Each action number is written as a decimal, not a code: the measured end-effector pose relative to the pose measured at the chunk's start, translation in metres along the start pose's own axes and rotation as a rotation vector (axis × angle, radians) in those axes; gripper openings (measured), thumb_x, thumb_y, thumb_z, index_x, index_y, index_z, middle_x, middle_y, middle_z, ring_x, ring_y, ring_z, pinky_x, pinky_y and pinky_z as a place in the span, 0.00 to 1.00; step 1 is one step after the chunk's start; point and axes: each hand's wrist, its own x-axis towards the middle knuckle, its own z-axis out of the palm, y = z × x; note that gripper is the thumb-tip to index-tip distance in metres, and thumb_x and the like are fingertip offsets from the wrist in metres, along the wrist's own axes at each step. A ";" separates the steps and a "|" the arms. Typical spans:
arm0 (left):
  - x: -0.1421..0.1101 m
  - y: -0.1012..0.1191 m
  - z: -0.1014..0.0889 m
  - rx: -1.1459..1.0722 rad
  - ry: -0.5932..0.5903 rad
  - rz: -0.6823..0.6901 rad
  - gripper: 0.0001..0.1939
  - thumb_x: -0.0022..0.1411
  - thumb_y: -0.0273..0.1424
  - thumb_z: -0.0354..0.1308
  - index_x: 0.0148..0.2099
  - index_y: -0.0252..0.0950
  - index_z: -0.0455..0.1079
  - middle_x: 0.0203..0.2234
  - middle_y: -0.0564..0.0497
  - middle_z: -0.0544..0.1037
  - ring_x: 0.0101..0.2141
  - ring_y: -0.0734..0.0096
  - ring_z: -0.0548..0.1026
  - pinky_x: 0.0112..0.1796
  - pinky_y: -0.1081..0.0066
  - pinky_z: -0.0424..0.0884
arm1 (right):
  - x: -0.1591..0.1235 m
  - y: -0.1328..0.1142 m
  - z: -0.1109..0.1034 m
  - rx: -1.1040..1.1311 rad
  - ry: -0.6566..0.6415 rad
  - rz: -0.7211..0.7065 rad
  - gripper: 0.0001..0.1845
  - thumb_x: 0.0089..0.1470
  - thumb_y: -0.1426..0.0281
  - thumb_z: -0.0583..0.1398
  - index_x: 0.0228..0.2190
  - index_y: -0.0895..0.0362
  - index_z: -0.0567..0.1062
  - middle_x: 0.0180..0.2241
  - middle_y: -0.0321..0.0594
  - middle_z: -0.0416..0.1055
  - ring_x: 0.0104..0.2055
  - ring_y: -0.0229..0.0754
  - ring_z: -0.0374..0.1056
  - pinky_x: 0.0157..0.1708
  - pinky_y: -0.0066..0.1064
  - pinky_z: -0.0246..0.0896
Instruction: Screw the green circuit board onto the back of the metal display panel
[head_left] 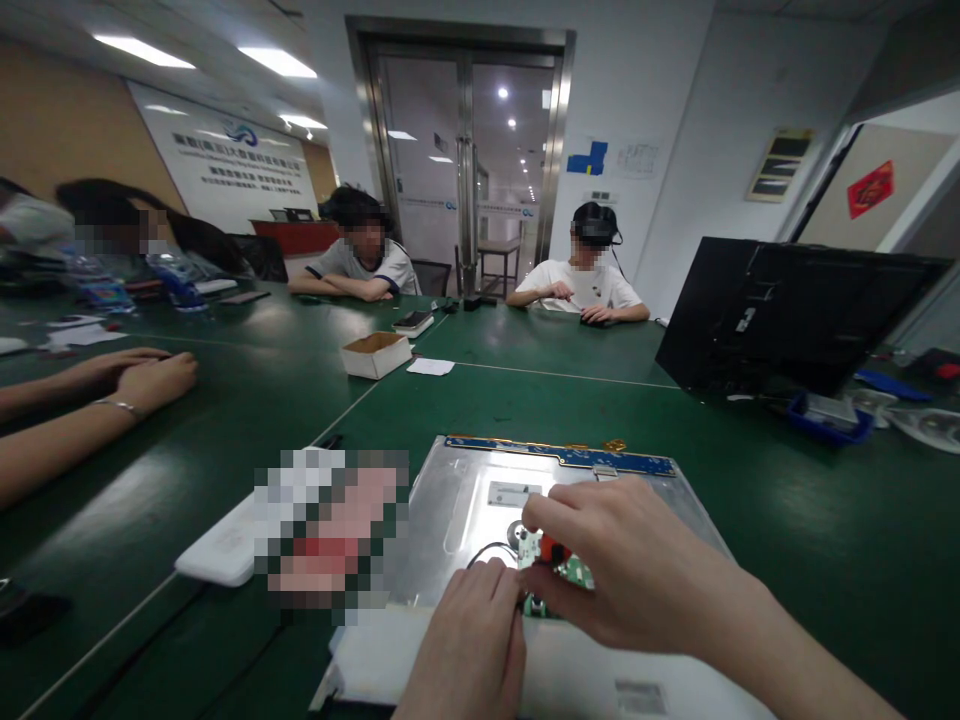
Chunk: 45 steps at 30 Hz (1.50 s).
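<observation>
A silver display panel (427, 560) lies back side up on the green table in front of me. A blue circuit strip (555, 455) runs along its far edge. Near its middle sits a small green circuit board (579, 572), partly covered by my hands. Over this board, my right hand (607, 560) pinches a red-and-black tool (553, 550) that looks like a screwdriver; its tip is hidden. My left hand (472, 630) is at the board's near left edge, fingers bent and pressed together. Whatever is under those fingertips is hidden. A thin black cable (491, 548) curves beside the board.
Left of the panel lie a white power bank (247, 530) and a blurred pink item (337, 540). Farther off are an open cardboard box (376, 355), a paper slip (431, 367) and a black monitor (787, 315). Another person's hands (150, 385) rest at left; several people sit around.
</observation>
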 end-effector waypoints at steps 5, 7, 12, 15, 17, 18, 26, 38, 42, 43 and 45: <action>0.000 0.000 0.001 -0.009 0.003 0.009 0.13 0.60 0.21 0.41 0.39 0.36 0.66 0.36 0.42 0.73 0.37 0.55 0.71 0.38 0.56 0.69 | 0.001 0.002 0.002 -0.046 -0.022 0.017 0.10 0.61 0.62 0.55 0.31 0.54 0.69 0.25 0.33 0.73 0.23 0.36 0.61 0.23 0.32 0.36; 0.001 0.002 -0.001 -0.019 -0.027 -0.021 0.13 0.60 0.21 0.41 0.40 0.36 0.65 0.36 0.43 0.73 0.37 0.56 0.70 0.39 0.56 0.68 | 0.000 0.001 0.002 -0.047 -0.012 0.013 0.06 0.59 0.66 0.55 0.32 0.54 0.69 0.26 0.34 0.73 0.24 0.36 0.61 0.23 0.32 0.36; 0.002 0.004 -0.003 -0.017 -0.044 -0.040 0.13 0.61 0.21 0.41 0.38 0.36 0.65 0.35 0.43 0.73 0.37 0.56 0.70 0.39 0.57 0.68 | -0.001 -0.001 -0.001 0.002 -0.015 -0.004 0.03 0.53 0.72 0.56 0.33 0.54 0.67 0.31 0.34 0.73 0.26 0.36 0.62 0.23 0.32 0.39; 0.001 0.002 -0.002 -0.003 -0.024 -0.030 0.13 0.61 0.21 0.41 0.38 0.36 0.65 0.34 0.43 0.73 0.36 0.56 0.70 0.37 0.57 0.68 | -0.002 -0.002 -0.002 0.013 -0.020 -0.025 0.05 0.52 0.72 0.56 0.34 0.54 0.67 0.32 0.34 0.72 0.27 0.36 0.62 0.23 0.32 0.40; 0.000 0.002 -0.001 -0.004 -0.008 -0.015 0.13 0.61 0.21 0.41 0.38 0.36 0.65 0.34 0.43 0.73 0.36 0.55 0.71 0.37 0.57 0.69 | -0.001 -0.001 -0.002 0.005 -0.020 -0.027 0.03 0.53 0.71 0.56 0.34 0.54 0.67 0.31 0.34 0.72 0.27 0.37 0.62 0.23 0.32 0.39; 0.000 0.001 -0.001 -0.006 -0.001 -0.007 0.13 0.61 0.20 0.41 0.38 0.36 0.65 0.35 0.43 0.73 0.36 0.55 0.71 0.37 0.56 0.69 | -0.001 -0.001 -0.002 -0.001 -0.021 -0.022 0.03 0.55 0.69 0.56 0.34 0.54 0.67 0.30 0.34 0.72 0.26 0.37 0.62 0.23 0.32 0.38; 0.001 0.002 -0.003 -0.012 -0.020 -0.017 0.13 0.60 0.20 0.42 0.41 0.35 0.66 0.37 0.42 0.73 0.39 0.54 0.71 0.40 0.53 0.69 | 0.001 0.000 0.001 -0.063 -0.042 0.033 0.10 0.61 0.63 0.55 0.29 0.54 0.67 0.23 0.33 0.73 0.22 0.35 0.60 0.23 0.32 0.35; 0.002 0.003 -0.001 0.011 -0.015 -0.034 0.12 0.59 0.19 0.42 0.37 0.36 0.66 0.34 0.44 0.73 0.36 0.56 0.71 0.37 0.58 0.68 | 0.000 -0.002 -0.002 0.044 -0.046 0.000 0.04 0.54 0.71 0.57 0.35 0.54 0.67 0.31 0.35 0.73 0.28 0.38 0.65 0.24 0.32 0.41; 0.000 0.001 0.001 -0.004 0.013 -0.007 0.13 0.60 0.20 0.42 0.39 0.36 0.67 0.36 0.44 0.73 0.37 0.57 0.71 0.39 0.59 0.69 | 0.001 -0.001 0.000 0.001 -0.045 0.015 0.11 0.61 0.59 0.56 0.32 0.54 0.69 0.27 0.35 0.73 0.25 0.37 0.63 0.24 0.32 0.38; -0.001 0.001 0.000 -0.006 0.013 -0.001 0.13 0.61 0.20 0.42 0.40 0.36 0.67 0.36 0.44 0.73 0.38 0.57 0.71 0.39 0.59 0.69 | 0.001 -0.001 0.001 -0.015 -0.042 0.017 0.13 0.61 0.58 0.55 0.31 0.54 0.69 0.26 0.35 0.72 0.24 0.37 0.62 0.24 0.32 0.37; -0.001 0.001 -0.001 -0.009 0.000 -0.003 0.13 0.61 0.20 0.43 0.40 0.36 0.66 0.37 0.44 0.73 0.38 0.56 0.71 0.39 0.58 0.68 | 0.001 -0.001 0.002 -0.039 -0.037 0.018 0.12 0.62 0.60 0.55 0.30 0.54 0.69 0.25 0.34 0.72 0.23 0.36 0.61 0.24 0.32 0.37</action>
